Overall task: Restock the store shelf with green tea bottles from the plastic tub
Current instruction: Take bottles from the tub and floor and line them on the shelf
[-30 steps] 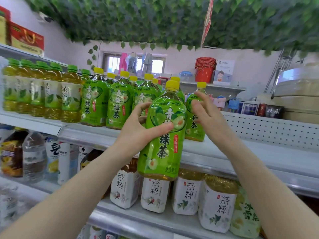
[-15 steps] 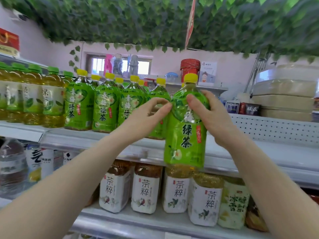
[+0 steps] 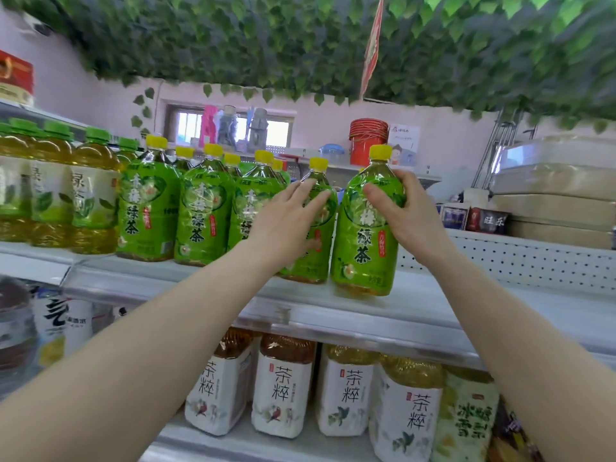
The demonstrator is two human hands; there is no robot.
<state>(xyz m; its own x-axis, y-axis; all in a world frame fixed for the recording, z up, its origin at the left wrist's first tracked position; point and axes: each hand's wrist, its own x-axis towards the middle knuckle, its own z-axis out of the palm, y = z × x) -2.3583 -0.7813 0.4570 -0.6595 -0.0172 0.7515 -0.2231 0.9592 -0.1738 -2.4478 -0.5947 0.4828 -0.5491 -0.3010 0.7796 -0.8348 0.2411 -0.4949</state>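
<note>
At the far left of the white metal store shelf [image 3: 383, 315] stand amber plastic bottles with green caps [image 3: 50, 195]. Next comes a row of green-labelled plastic tea bottles with yellow caps [image 3: 150, 208], upright and touching. The left hand [image 3: 286, 221] lies flat against the last shelved bottle [image 3: 326, 225] of that row, fingers straight and slightly spread; it steadies and grasps nothing. Just beside that bottle, on its right, is the held green tea bottle [image 3: 363, 248], clear plastic with a green label and yellow cap. Its long axis is vertical and its base is at the front part of the shelf; full contact cannot be confirmed. The right hand [image 3: 410, 218] grips the bottle's shoulder from the right, fingers and thumb curled round it, so the bottle lies directly left of the palm. This is the working hand. The next move is probably a short push rearward, then release; the gap to the neighbour is narrow, so the axis should stay vertical. Further right, open shelf surface runs back to a white perforated back panel [image 3: 500, 261]. The plastic tub is not in view.
</note>
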